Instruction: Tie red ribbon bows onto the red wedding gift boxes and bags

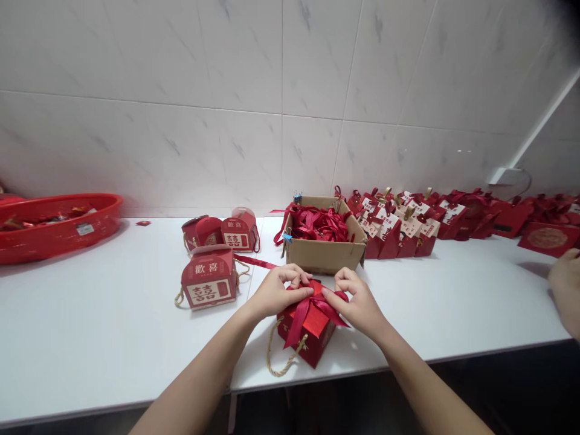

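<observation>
In front of me on the white table stands a small red gift box (pixel 322 329) with a twisted gold cord handle (pixel 283 370) hanging at its left side. A dark red satin ribbon (pixel 296 323) is tied across its top, with tails draping down the front. My left hand (pixel 285 289) pinches the ribbon at the left of the knot, fingers curled. From the other side, my right hand (pixel 356 302) grips the ribbon's right part between thumb and bent fingers. A strip of ribbon (pixel 256 261) runs out to the left behind my left hand.
Behind the gift box is a cardboard box (pixel 317 254) heaped with red ribbons (pixel 319 223). Several red gift boxes (pixel 208 281) stand to the left, and rows of more boxes (pixel 394 229) to the right. A red plastic basin (pixel 58 238) sits far left. Another person's hand (pixel 566 290) shows at the right edge.
</observation>
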Demonstrator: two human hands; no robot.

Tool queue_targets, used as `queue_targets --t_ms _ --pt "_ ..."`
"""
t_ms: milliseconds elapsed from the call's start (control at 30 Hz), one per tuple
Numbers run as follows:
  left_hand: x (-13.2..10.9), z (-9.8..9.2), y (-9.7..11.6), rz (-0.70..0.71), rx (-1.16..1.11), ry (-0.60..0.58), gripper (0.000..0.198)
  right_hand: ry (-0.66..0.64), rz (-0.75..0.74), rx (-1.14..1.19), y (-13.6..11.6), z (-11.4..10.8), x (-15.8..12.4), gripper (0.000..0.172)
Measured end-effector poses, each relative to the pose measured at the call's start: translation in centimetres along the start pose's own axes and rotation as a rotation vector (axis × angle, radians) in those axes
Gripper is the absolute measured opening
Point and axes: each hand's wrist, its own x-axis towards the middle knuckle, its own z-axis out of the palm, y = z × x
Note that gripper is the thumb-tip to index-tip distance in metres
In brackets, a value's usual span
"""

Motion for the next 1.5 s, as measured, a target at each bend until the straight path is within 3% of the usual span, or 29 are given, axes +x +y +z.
queue_targets --t_ms 300,433,533,667,800,933,1133,1500 --pt "0.0 0.3 -0.2 0.004 -0.01 -0.003 0.045 0.069 -0.009 0.043 -0.6 -0.1 -0.4 0.038" --pt "0.0 0.5 -0.4 0.002 -0.038 0.049 0.046 0.12 0.069 0.126 -0.9 0.1 0.1 0.038" --pt "0.0 0.5 -0.3 -0.048 -0.081 0.053 0.037 0.101 0.171 0.243 -0.8 -0.3 0.4 0.029" --pt "0.2 0.4 -0.4 -0.148 -0.213 0.093 0.046 0.171 0.311 0.359 0.0 -1.8 -0.3 0.043" --pt "0.5 0.6 -0.6 -0.17 -0.283 0.136 0.055 -0.079 0.431 0.331 0.5 -3.1 -2.1 0.064" --pt "0.6 0.7 -0.7 -0.168 -0.33 0.135 0.054 -0.255 0.469 0.424 0.0 -2.7 -3.3 0.061" --pt "0.4 0.6 -0.6 -0.174 -0.326 0.12 0.05 -0.256 0.415 0.534 -0.8 -1.8 -4.1 0.046" --pt "0.1 0.6 0.1 -0.17 -0.174 0.082 0.042 -0.326 0.391 0.627 -2.3 -1.4 -4.9 0.035"
